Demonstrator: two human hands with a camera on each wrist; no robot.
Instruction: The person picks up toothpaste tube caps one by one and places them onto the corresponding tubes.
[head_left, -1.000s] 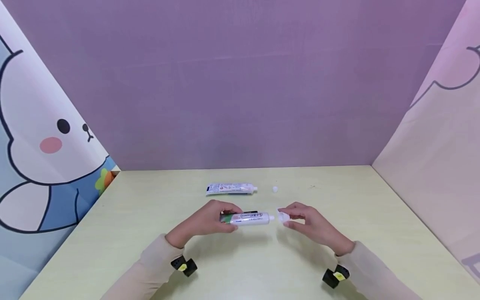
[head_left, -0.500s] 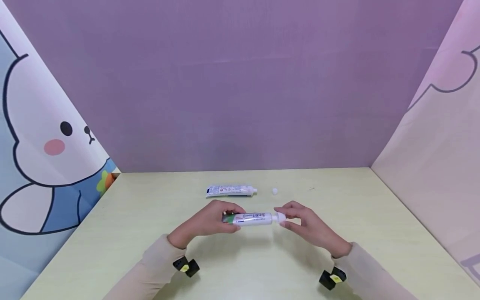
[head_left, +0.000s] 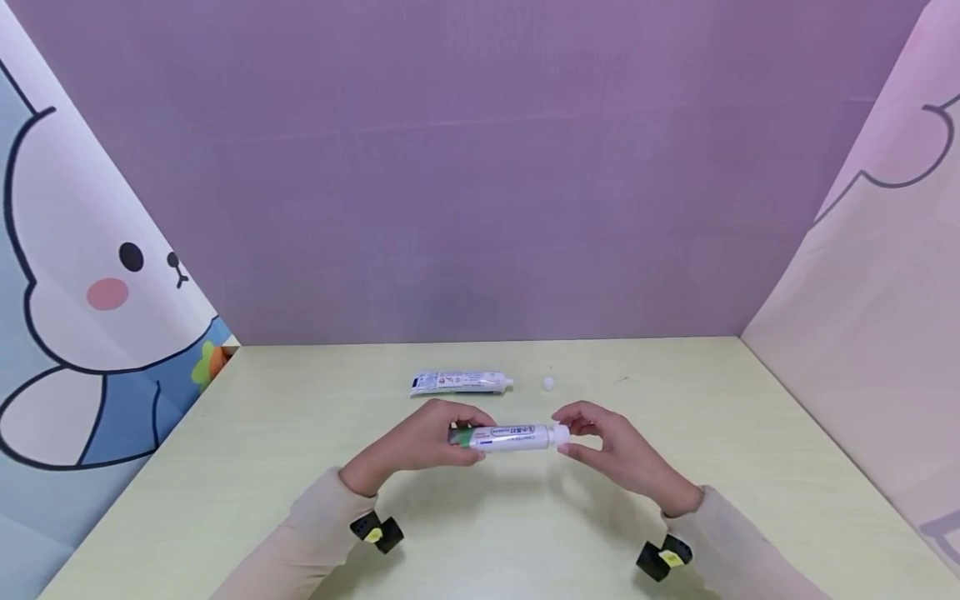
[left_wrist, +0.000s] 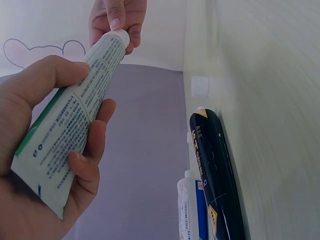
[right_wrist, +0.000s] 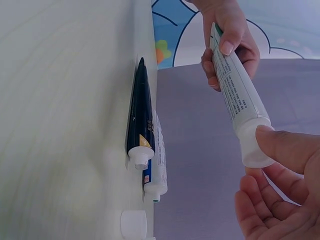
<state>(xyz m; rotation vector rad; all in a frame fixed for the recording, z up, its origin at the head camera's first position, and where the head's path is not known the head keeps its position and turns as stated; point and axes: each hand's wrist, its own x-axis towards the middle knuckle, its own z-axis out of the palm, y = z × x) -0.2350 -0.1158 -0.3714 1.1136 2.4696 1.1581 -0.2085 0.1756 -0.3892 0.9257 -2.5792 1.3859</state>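
Observation:
My left hand (head_left: pixel 427 437) grips the flat end of a white and green toothpaste tube (head_left: pixel 513 437), held level above the table. Over the tube's nozzle sits a white cap (right_wrist: pixel 255 147). My right hand (head_left: pixel 618 450) pinches this cap between thumb and fingers, with the thumb on its side in the right wrist view. Dense printed text covers the tube's face (left_wrist: pixel 75 117) in the left wrist view. The nozzle itself is hidden inside the cap.
Uncapped, a white and blue toothpaste tube (head_left: pixel 459 382) lies at the back, a small white cap (head_left: pixel 548 383) to its right. A black tube (right_wrist: pixel 140 115) lies nearer, hidden in the head view; another white cap (right_wrist: pixel 133 224) stands by it. Walls border the table (head_left: pixel 300 375).
One second ago the cap was apart from the tube's nozzle. My right hand has brought it left onto the nozzle, while my left hand has shifted slightly right with the tube.

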